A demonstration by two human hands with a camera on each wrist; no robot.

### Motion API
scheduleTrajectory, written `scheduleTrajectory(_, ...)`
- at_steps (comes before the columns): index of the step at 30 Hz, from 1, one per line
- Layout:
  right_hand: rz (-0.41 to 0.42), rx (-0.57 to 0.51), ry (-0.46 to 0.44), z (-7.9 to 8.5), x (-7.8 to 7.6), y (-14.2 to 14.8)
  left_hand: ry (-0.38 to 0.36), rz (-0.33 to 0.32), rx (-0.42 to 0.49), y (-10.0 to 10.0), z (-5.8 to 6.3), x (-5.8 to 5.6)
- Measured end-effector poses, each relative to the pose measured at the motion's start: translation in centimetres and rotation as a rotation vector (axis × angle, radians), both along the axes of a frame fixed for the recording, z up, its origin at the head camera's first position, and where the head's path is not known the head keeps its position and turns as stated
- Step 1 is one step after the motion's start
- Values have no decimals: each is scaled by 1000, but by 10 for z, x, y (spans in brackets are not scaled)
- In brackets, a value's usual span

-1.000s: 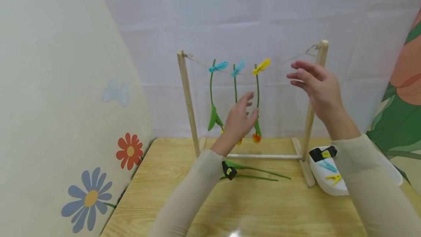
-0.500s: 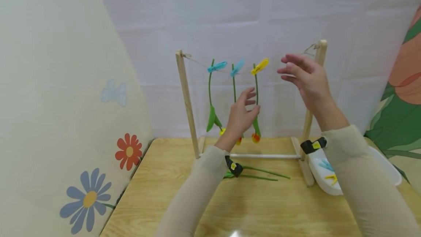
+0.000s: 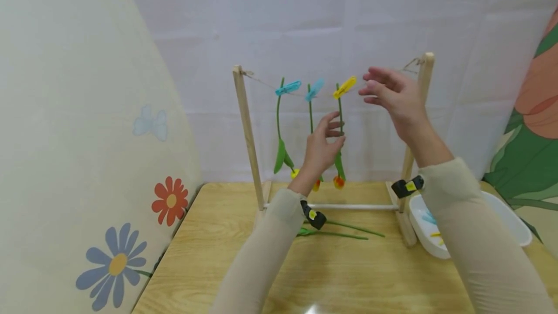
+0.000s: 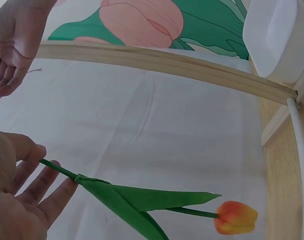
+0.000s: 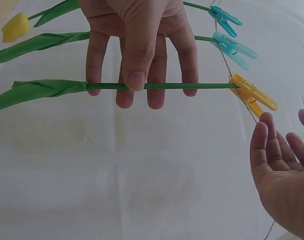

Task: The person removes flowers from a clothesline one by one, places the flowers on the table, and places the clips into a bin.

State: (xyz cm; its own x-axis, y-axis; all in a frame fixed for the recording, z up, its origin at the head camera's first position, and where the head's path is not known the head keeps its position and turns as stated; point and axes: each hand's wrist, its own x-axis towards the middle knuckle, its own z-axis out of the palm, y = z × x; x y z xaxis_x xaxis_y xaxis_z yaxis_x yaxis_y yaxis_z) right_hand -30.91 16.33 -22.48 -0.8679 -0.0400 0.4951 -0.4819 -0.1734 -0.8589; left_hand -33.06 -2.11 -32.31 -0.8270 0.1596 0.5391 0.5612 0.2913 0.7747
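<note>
Item 1: orange-and-yellow tulip [image 4: 142, 198], hanging head down; its stem passes between the thumb and fingers of the left hand [image 3: 320, 151], leaf and bloom below the grip. Thumb across the near side of the stem, 4 fingers spread behind it; whether they pinch it cannot be told.

Item 2: yellow clothespin [image 3: 345, 87], above the grip, clipped to the stem's upper end and to a thin cord [image 3: 261, 82].

Item 3: right hand [image 3: 398, 103], above and right of the grip, just beside the yellow clothespin; fingers slightly bent and parted, holding nothing.

Item 4: 2 blue clothespins [image 3: 288, 88], above and left of the grip, each fastening 1 further tulip, also head down.

Item 5: wooden frame [image 3: 249, 139], posts to either side of the grip, with a white crossbar [image 3: 348, 206] below it.

Item 6: 2 loose green stems [image 3: 348, 237], lying below the grip on the wood-grain table [image 3: 348, 275].

Item 7: white container [image 3: 429, 246], low and right of the grip, blue and yellow pieces inside, partly hidden by the right sleeve [image 3: 475, 227].

Item 8: white backdrop [image 3: 279, 28], behind the grip.
</note>
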Motion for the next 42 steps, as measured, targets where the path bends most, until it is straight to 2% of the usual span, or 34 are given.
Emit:
scheduleTrajectory(6,-135,238,-81,11,2,-8,-8,3,0,-1,1,-2)
scheduleTrajectory(12,-139,298,-92,15,-2,-15,-1,2,-9,1,5,-2)
scheduleTrajectory(17,-117,269,-104,15,-6,-20,-7,1,6,0,7,-1)
scheduleTrajectory(24,-92,181,-134,13,-12,-25,29,0,8,-1,7,-4)
scheduleTrajectory(30,-79,113,-169,10,-15,-27,31,-23,2,-2,6,-5)
scheduleTrajectory(36,-145,120,-165,10,-15,-33,56,-10,-12,-4,6,-5)
scheduleTrajectory(42,-234,102,-150,9,-14,-37,47,-9,-31,-6,8,-1)
